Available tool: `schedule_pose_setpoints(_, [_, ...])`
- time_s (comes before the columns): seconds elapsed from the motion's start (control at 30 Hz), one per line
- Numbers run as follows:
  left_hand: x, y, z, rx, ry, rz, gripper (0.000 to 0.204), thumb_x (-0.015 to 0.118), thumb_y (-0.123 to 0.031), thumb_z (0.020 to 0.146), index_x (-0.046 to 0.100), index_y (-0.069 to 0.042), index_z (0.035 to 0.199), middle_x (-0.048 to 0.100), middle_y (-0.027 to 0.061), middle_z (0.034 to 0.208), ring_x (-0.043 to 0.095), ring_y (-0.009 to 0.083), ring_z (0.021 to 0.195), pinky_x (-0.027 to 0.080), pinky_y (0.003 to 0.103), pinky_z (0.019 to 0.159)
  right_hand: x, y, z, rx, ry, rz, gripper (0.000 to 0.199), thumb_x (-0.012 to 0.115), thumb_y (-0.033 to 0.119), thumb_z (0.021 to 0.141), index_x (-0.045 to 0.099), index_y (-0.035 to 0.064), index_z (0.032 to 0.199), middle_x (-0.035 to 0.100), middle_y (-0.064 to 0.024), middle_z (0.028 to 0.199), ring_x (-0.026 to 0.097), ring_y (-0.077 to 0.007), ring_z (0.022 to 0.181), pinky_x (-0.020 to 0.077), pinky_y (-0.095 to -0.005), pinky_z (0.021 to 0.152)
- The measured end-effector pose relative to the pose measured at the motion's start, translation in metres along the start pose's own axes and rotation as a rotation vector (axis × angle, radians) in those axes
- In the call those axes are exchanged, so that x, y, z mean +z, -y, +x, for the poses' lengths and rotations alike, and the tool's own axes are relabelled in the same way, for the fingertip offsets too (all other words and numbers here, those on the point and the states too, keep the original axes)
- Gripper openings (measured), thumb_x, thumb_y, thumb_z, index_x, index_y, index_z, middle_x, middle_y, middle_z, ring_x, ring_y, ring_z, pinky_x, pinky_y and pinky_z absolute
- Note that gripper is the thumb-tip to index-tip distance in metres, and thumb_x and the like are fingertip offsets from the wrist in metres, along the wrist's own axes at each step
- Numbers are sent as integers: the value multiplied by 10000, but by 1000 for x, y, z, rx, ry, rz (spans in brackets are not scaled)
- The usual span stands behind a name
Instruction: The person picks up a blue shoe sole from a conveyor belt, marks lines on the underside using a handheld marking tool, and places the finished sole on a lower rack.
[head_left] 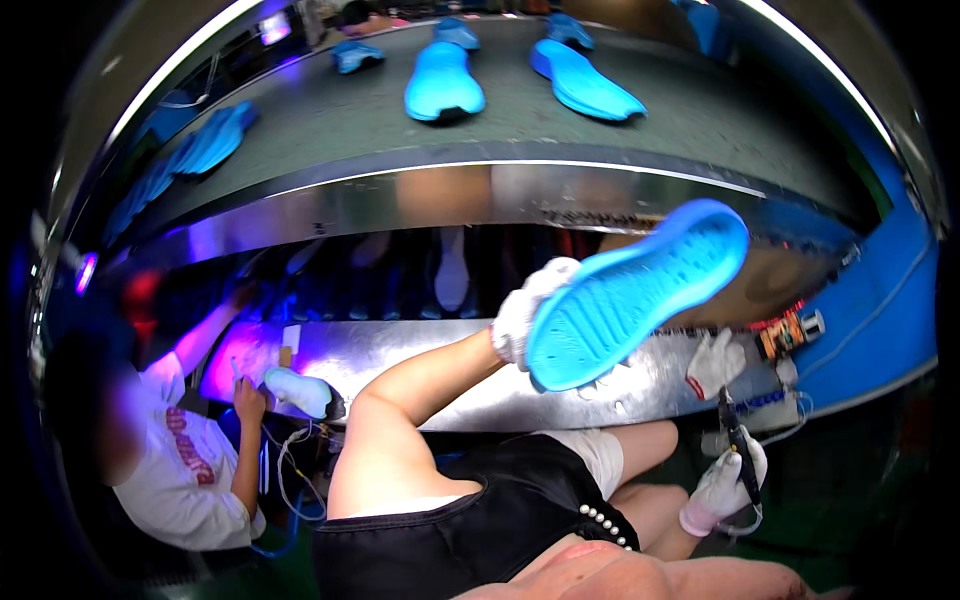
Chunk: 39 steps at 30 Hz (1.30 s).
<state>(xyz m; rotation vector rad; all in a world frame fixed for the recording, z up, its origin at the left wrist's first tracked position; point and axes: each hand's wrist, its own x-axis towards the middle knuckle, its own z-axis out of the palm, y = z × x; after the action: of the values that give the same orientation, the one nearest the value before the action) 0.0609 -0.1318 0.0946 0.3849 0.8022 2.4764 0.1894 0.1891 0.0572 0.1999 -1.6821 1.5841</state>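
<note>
My left hand, in a white glove, grips a bright blue shoe sole by its edge and holds it up over the metal bench. The sole's ribbed and dimpled inner face shows. Low at the right, my right hand, gloved too, is closed around a black pen-shaped tool with a cable hanging below it. The tool points up and stands apart from the sole. Its exact kind cannot be made out.
On the belt lie several blue soles. A spare white glove rests on the metal bench, near a small orange-and-black device. At left a co-worker handles a pale sole.
</note>
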Motion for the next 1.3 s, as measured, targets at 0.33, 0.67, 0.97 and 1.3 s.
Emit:
schedule_pose_setpoints(0.33, [54, -163, -98, 499, 88, -25, 977, 461, -722, 783, 231, 12, 1386, 354, 333, 1287, 521, 411, 1024, 527, 481, 761, 51, -18, 11, 184, 48, 145, 303, 608, 69, 829, 522, -51, 1094, 592, -158, 1030, 495, -100, 672, 399, -192, 566])
schedule_pose_setpoints(0.67, [11, -245, -152, 1198, -893, 837, 345, 558, -207, 855, 544, -12, 1139, 587, 147, 1070, 594, 267, 916, 515, 349, 718, 83, -28, 20, 267, 151, 85, 281, 540, -22, 795, 531, -69, 1072, 582, -111, 963, 538, -145, 785, 447, -243, 717])
schedule_pose_setpoints(0.97, [-72, -390, -242, -94, -2160, 1569, 351, 438, -127, 910, 547, -180, 1240, 410, 106, 1395, 256, 297, 1361, 247, 427, 1096, 108, -24, 16, 278, 191, 23, 272, 536, 6, 819, 525, -85, 1075, 567, -122, 991, 557, -183, 874, 456, -277, 807])
schedule_pose_setpoints(1.3, [-77, -380, -251, 982, -1420, 1271, 273, 662, -59, 791, 550, 2, 1032, 595, 122, 1010, 609, 194, 896, 514, 308, 794, 104, -20, 12, 396, 197, -19, 239, 546, 27, 851, 528, -60, 1072, 560, -99, 967, 530, -142, 819, 441, -236, 739])
